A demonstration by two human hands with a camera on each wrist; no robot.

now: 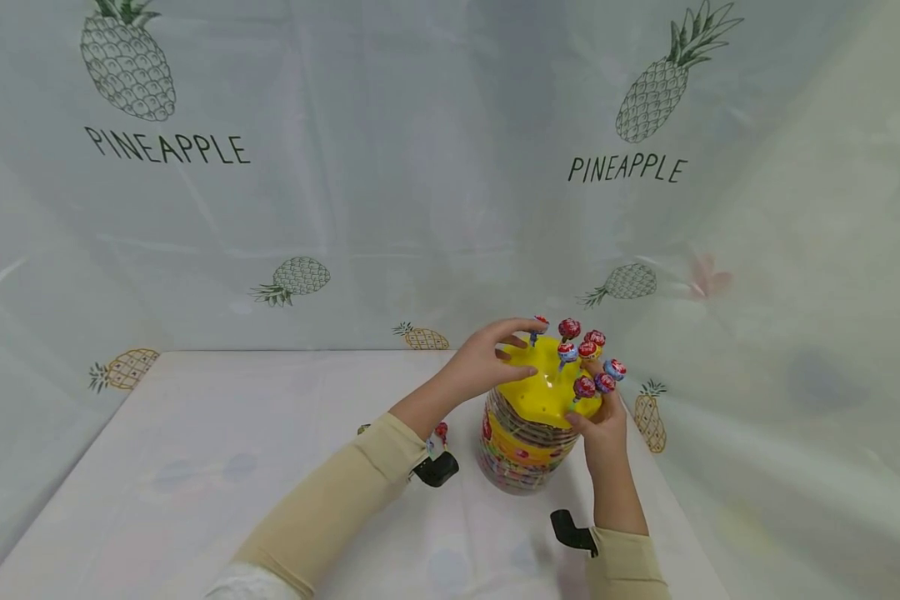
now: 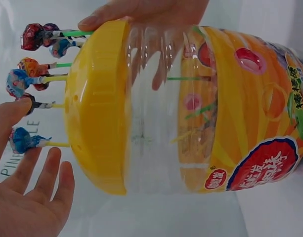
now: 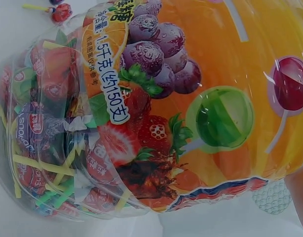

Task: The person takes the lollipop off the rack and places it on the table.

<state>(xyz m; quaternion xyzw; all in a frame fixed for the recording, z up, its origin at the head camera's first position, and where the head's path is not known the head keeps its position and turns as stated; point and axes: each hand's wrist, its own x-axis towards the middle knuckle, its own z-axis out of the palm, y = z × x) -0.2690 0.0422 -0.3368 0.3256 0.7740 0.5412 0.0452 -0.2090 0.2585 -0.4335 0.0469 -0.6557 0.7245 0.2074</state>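
A clear plastic candy jar [image 1: 528,454] with a yellow domed lid [image 1: 543,396] stands upright at the table's right side. Several wrapped lollipops [image 1: 584,387] stick up from holes in the lid. My right hand [image 1: 606,421] grips the jar's upper part, its thumb at the lid's near rim. Over the lid's left side, my left hand [image 1: 487,358] has its fingers spread around a blue-wrapped lollipop [image 2: 23,140]; no firm pinch shows. Through the jar wall, more wrapped lollipops [image 3: 37,123] are visible at the bottom.
Some loose lollipops [image 1: 441,432] lie on the white table [image 1: 195,500] left of the jar, partly hidden by my left forearm. A pineapple-printed curtain [image 1: 420,167] hangs behind and to the sides. Black wrist mounts [image 1: 437,470] project from both sleeves.
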